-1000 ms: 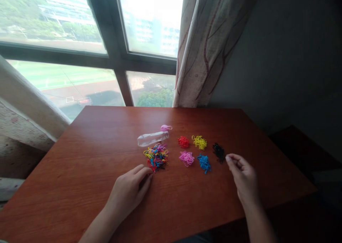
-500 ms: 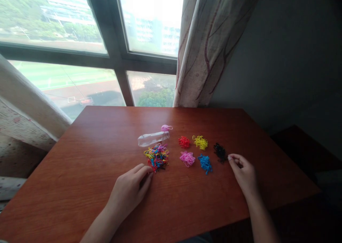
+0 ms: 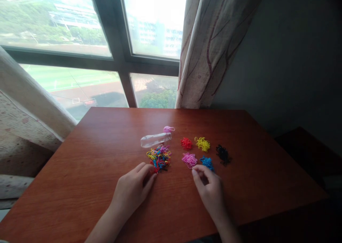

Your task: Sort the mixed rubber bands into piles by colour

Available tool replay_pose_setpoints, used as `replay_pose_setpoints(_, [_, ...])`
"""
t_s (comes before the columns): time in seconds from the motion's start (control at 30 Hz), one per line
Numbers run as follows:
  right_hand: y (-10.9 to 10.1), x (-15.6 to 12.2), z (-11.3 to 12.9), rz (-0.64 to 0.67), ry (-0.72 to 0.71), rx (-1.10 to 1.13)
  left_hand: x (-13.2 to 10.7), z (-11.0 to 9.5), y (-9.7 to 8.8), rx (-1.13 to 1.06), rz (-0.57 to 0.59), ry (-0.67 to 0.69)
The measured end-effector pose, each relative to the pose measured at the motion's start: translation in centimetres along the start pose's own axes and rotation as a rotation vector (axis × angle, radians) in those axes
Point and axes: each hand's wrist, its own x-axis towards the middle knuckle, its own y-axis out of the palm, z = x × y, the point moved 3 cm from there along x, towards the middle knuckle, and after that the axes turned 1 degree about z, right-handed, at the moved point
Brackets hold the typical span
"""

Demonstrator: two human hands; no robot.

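My left hand (image 3: 135,182) rests at the near edge of a mixed pile of small coloured rubber bands (image 3: 161,157). Its thumb and index finger close on a red rubber band (image 3: 156,170) there. My right hand (image 3: 208,186) is over the table just in front of the pink rubber bands (image 3: 189,159) and partly covers the blue rubber bands (image 3: 206,162). Its thumb and index tips are together, and no band shows between them. Red rubber bands (image 3: 186,143), yellow rubber bands (image 3: 203,144) and black rubber bands (image 3: 223,154) lie in separate piles.
A clear plastic bottle-shaped container (image 3: 155,140) lies on its side behind the mixed pile, with a pink looped cap (image 3: 168,129) by its mouth. The wooden table (image 3: 80,172) meets a window (image 3: 152,90) and curtain (image 3: 199,58) at the back.
My right hand has moved left from beside the black pile to in front of the pink and blue piles. My left hand stays at the mixed pile. The view has shifted slightly.
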Motion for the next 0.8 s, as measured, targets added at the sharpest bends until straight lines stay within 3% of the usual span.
replay_pose_setpoints(0.1, [2.5, -0.5, 0.9, 0.077, -0.058, 0.008, 0.1, -0.2, 0.1, 0.045, 0.012, -0.006])
replay_pose_setpoints(0.2, [3.6, -0.7, 1.3, 0.135, -0.115, -0.034, 0.2, -0.5, 0.1, 0.072, 0.012, -0.002])
replay_pose_setpoints(0.8, [3.9, -0.6, 1.8, 0.210, -0.176, -0.177, 0.1, -0.4, -0.1, -0.012, -0.080, 0.084])
